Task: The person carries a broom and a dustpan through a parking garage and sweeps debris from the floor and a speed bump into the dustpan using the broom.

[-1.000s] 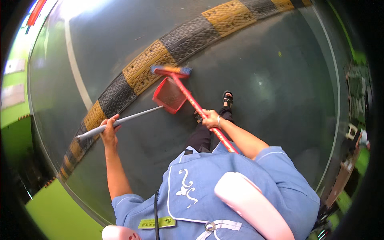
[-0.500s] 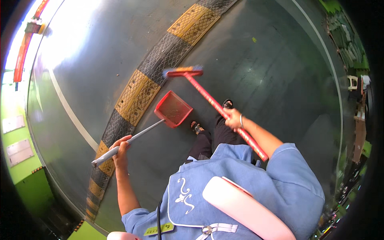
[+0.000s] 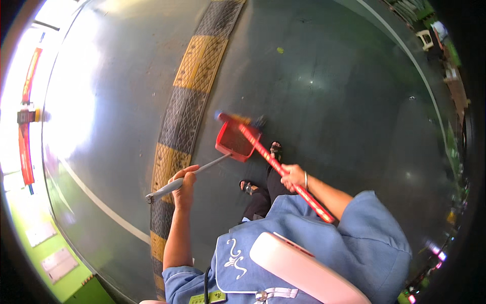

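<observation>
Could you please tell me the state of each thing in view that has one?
Red scoop-shaped dustpan: held low by its pole; contents unclear.
Red-handled broom with blue-and-yellow bristles: slanted, its head blurred at the dustpan's front edge.
Bare left hand: closed around the dustpan's grey pole.
Bare right hand: closed around the broom.
Black-and-yellow ridged speed bump: lying on the dark floor.
Small yellow-green scrap: lying on the floor, apart from the broom.

Dustpan (image 3: 242, 156) is red with a grey handle (image 3: 164, 191), and the broom (image 3: 263, 151) has a red stick (image 3: 276, 164) with pale markings plus blue and yellow-orange bristles (image 3: 242, 120). Speed bump (image 3: 195, 86) is banded black and yellow with a diamond crosshatch, while the floor (image 3: 329, 126) is dark grey-green with white lines (image 3: 109, 210). Shirt (image 3: 329, 238) is blue with swirly white embroidery (image 3: 234, 261).
</observation>
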A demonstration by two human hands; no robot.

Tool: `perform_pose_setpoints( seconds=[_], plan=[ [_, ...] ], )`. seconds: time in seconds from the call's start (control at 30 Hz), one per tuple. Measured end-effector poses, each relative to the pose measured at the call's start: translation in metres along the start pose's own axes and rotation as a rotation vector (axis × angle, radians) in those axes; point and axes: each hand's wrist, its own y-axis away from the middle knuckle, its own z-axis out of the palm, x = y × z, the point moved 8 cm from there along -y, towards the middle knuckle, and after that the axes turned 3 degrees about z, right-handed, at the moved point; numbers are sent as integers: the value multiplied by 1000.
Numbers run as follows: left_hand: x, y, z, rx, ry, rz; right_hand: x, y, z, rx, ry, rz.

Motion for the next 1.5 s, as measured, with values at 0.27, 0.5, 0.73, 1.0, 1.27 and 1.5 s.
perform_pose_setpoints(
  seconds=[0.27, 0.5, 0.73, 1.0, 1.27, 1.5],
  plan=[
    [66, -60, -6, 123, 172, -1, -67, 82, -9, -114, -135, -138],
    [120, -104, 11, 197, 171, -1, -155, 110, -80, 73, 61, -408],
    [176, -183, 56, 147, 196, 52, -219, 96, -149, 297, -1, -439],
    [205, -319, 154, 34, 156, 44, -279, 77, -221, 426, -70, -373],
    [261, -449, 272, -41, 164, 69, -392, 55, -271, 334, -246, -368],
    [314, -533, 368, -101, 91, 63, -524, 32, -354, 416, -46, -473]
  ],
)
